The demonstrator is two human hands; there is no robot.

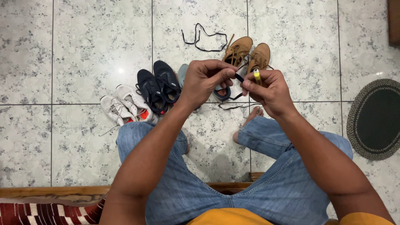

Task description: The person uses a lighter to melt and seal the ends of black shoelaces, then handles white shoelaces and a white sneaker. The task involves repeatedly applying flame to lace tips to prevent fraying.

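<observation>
My left hand [206, 81] pinches the end of a black shoelace [238, 77] between thumb and fingers, held up over the shoes. My right hand [268, 89] grips a small yellow lighter [257, 75] right beside the lace tip. The rest of the lace hangs down and trails across the floor [233, 106]. A light-blue shoe with a dark rim [221, 93] sits partly hidden behind my hands.
On the tiled floor stand a white pair of sneakers [125, 106], a dark navy pair [158, 85] and a tan pair [248, 54]. Another black lace [204, 39] lies beyond them. A dark oval mat [375, 118] lies at the right. My denim-clad knees fill the foreground.
</observation>
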